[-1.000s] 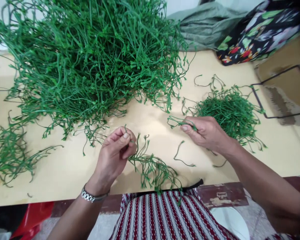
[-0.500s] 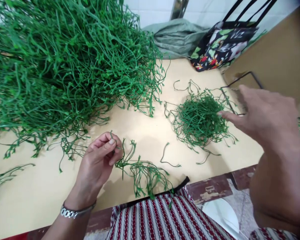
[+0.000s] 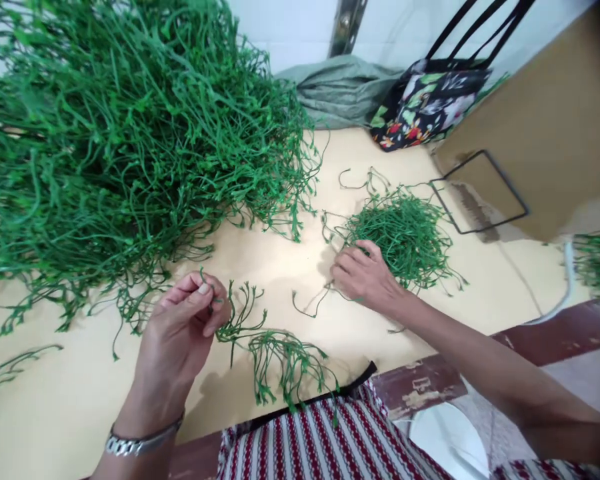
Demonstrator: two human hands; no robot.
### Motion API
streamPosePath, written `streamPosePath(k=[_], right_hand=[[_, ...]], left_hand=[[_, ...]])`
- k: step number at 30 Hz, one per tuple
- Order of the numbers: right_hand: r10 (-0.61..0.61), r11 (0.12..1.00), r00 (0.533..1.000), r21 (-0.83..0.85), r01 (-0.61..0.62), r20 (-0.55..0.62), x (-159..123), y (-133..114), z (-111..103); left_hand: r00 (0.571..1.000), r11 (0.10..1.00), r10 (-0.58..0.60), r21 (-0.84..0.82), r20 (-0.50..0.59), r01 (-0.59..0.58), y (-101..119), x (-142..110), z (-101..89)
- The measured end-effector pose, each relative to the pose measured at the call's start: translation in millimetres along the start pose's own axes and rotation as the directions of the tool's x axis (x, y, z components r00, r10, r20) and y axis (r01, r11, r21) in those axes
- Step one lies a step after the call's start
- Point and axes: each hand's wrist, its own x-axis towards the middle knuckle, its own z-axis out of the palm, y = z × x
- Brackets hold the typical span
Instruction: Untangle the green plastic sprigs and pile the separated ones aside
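Cream tabletop carries a big green heap across its far left, with brown cardboard at far right and a floral bag just left of that. Smaller stem pile sits right of centre; a bunch of stems fans out near the front edge, running up to the left hand, thumb and forefinger pinched on green stem there. Right hand is at the smaller pile's near-left edge, fingers curled at one loose stem, can't tell if gripped.
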Motion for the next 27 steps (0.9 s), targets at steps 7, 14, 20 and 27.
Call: streamPosePath(k=[7,14,20,27], right_hand=[[0.227,0.973,0.973,-0.022,-0.228,-0.047,2,56,15],[0.315,0.949,0.947,0.037,-0.313,-0.066,22,72,-2],[0.109,0.972,0.988,0.218,-0.082,-0.114,30,3,-36],[-0.115,0.974,0.989,0.184,0.130,-0.092,34,-26,2]], left_hand=[[0.985,0.994,-0.112,-0.007,-0.132,0.112,4,2,5.8],[0.980,0.990,-0.137,-0.008,-0.147,0.137,5,4,13.0],[0.992,0.997,-0.067,0.018,-0.105,0.069,6,1,16.9],[1.000,1.000,0.013,-0.003,-0.012,-0.013,4,0,18.3]])
